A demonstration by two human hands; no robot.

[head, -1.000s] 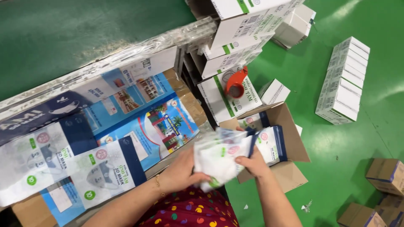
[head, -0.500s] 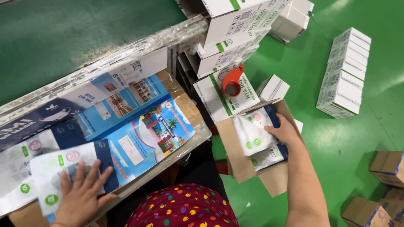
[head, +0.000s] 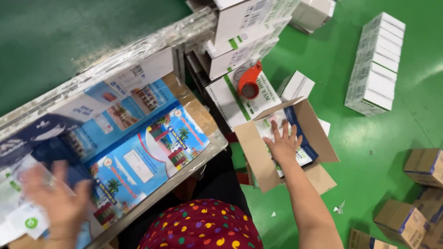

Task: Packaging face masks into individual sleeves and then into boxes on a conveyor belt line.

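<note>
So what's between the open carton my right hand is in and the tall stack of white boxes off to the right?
In the head view, only bare green floor lies between the open carton and the white stack. The right hand lies flat on the packs inside.

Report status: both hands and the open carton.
Right hand flat, fingers spread, on packets in open carton. Left hand blurred over packets on table. Nothing blocking.
</note>
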